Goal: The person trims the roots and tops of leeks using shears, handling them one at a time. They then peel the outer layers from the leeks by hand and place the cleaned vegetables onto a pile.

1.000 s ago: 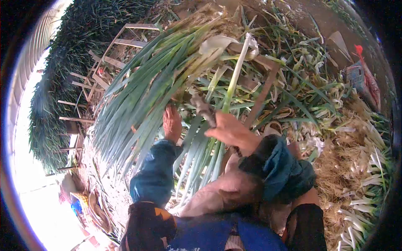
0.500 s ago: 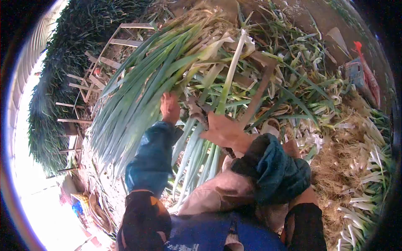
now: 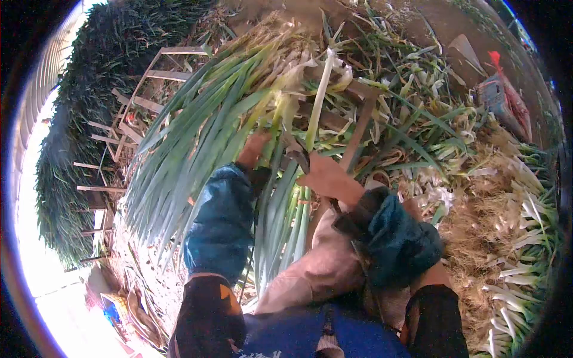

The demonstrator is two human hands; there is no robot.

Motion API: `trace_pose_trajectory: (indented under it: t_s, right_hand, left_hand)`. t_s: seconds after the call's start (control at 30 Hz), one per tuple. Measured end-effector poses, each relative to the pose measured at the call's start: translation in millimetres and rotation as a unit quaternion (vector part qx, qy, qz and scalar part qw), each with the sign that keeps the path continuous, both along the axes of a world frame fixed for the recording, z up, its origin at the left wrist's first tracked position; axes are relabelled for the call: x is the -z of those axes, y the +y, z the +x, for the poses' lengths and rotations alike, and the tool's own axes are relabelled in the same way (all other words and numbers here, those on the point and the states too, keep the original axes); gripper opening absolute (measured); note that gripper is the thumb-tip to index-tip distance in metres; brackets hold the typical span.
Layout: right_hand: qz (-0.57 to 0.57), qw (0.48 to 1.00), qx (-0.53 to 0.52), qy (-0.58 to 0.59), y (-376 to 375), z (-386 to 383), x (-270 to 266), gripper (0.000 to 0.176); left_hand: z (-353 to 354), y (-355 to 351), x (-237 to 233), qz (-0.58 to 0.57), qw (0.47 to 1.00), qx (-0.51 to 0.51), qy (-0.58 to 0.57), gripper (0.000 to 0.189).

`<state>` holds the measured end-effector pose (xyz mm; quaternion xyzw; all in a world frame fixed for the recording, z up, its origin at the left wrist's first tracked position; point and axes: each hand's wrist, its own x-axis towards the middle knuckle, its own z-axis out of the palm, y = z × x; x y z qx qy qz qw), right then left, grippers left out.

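My left hand [image 3: 253,150] is closed round green onion leaves at the right side of a large heap of green onions [image 3: 203,137]. A pale green stalk [image 3: 286,108] rises just above it. My right hand [image 3: 333,179] has its fingers curled beside a small dark curved thing [image 3: 301,160], too unclear to name; what it grips is partly hidden. One long onion with a white shank [image 3: 322,89] slants up just above my right hand. More green leaves [image 3: 277,221] hang below and between my hands.
A wooden bar [image 3: 360,132] stands behind my right hand. Loose leaves and trimmings lie beyond it. Rooted onions [image 3: 471,238] are piled at the right, with a red net bag [image 3: 507,104] behind. Wooden slatted frames [image 3: 128,125] and a dark green heap [image 3: 77,161] are at the left.
The view has shifted slightly. My left hand has moved right and a little down, nearer my right hand, and the pale stalk above it shows more clearly. The long white-shanked onion keeps its place.
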<state>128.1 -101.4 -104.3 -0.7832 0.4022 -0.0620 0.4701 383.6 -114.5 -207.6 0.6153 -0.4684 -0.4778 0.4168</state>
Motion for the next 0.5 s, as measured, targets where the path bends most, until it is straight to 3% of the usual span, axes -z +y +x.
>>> trace_pose_trajectory:
  t_s: [0.1,0.17,0.23,0.33,0.43,0.5]
  right_hand:
    - [0.033,0.996,0.077,0.0,-24.7,12.9,-1.0,0.046]
    - [0.019,0.995,0.097,0.017,-39.7,15.4,7.0,0.044]
    - [-0.04,0.991,0.125,-0.009,-42.6,8.6,17.1,0.041]
    - [-0.058,0.994,0.091,0.006,-36.2,1.9,4.7,0.039]
    - [-0.048,0.997,0.058,0.032,-11.6,-3.8,-15.2,0.038]
    - [-0.052,0.997,0.054,0.017,-9.0,-6.5,-9.0,0.037]
  left_hand:
    - [-12.3,3.8,-3.0,0.065,0.991,0.022,-0.117,0.033]
    - [-19.8,22.2,-4.5,0.047,0.985,0.023,-0.162,0.036]
    - [-32.4,53.4,-21.4,-0.031,0.985,0.006,-0.168,0.036]
    - [-43.0,67.8,-39.3,0.138,0.98,0.035,-0.138,0.037]
    - [-54.9,89.0,-49.7,0.037,0.985,0.013,-0.167,0.038]
    - [-54.2,105.2,-36.8,0.091,0.991,0.005,-0.102,0.038]
